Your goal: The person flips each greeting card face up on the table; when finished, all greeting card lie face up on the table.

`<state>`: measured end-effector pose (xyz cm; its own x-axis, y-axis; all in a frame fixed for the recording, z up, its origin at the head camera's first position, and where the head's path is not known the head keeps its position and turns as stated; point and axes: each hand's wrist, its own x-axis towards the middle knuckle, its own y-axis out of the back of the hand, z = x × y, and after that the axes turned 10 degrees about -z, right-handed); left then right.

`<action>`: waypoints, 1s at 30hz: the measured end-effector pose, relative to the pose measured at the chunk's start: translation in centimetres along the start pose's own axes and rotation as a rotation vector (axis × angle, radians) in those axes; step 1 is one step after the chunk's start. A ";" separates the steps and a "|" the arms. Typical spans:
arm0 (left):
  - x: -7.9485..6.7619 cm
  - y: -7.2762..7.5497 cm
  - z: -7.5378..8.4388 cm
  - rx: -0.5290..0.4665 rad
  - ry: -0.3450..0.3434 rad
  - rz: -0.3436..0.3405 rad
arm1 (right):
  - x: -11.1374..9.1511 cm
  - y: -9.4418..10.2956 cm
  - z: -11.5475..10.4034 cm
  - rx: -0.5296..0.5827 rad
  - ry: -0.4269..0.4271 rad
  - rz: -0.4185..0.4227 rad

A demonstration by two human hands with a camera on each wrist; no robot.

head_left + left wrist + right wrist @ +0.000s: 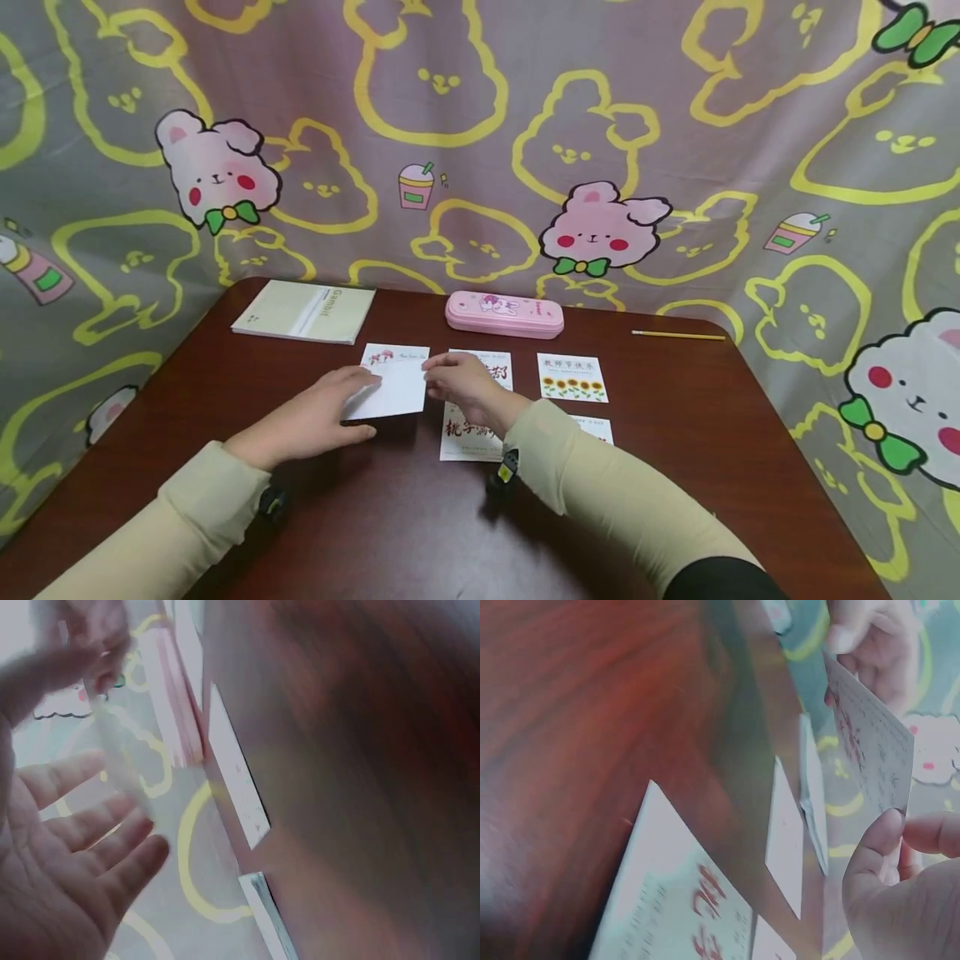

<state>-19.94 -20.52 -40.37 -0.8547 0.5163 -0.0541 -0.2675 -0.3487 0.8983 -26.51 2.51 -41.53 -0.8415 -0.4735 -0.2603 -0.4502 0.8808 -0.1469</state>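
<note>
My right hand (467,385) pinches a white card (390,392) at its right edge, between thumb and fingers. The card is raised and tilted, its plain side facing the head camera; the right wrist view shows print and red writing on its other face. At the card's left edge my left hand (303,417) has its fingers fairly straight, touching it, with the thumb held apart; the left wrist view shows these fingers (112,832) spread. A card with pink flowers (396,353) lies behind the held one, partly covered. Two cards with red writing (472,448) lie under and beyond my right forearm.
A sunflower card (572,377) lies to the right, with another card (596,428) partly behind my sleeve. Along the back stand a notebook stack (303,312), a pink pencil case (504,315) and a yellow pencil (678,336). A patterned curtain (465,167) hangs behind the table.
</note>
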 end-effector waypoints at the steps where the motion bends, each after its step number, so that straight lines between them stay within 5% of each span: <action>1: 0.0 0.1 0.0 0.026 0.014 0.010 | 0.1 0.2 -0.2 0.023 -0.001 0.005; 4: 0.0 0.2 -0.2 0.079 0.036 0.074 | 0.2 0.8 -0.5 0.082 -0.008 0.016; 7: 0.4 0.0 -0.6 0.060 0.018 0.212 | 0.3 1.1 -0.5 0.115 -0.012 0.012; 11: 0.9 0.0 -1.0 -0.078 0.052 0.392 | 0.3 1.2 -0.1 0.058 -0.012 -0.036; 14: 1.2 0.2 -1.0 -0.171 0.102 0.449 | 0.2 1.0 0.1 -0.035 -0.002 -0.061; 26: 1.5 0.6 -1.1 -0.292 0.167 0.414 | 0.0 1.4 0.4 -0.197 0.001 -0.040; 30: 1.5 0.8 -1.6 -0.476 0.175 0.307 | 0.0 1.7 0.5 -0.443 0.077 -0.078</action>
<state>-22.14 -21.30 -40.49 -0.9744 0.2138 0.0696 -0.1323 -0.7953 0.5916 -27.08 4.00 -42.23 -0.8121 -0.5517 -0.1901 -0.5835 0.7681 0.2636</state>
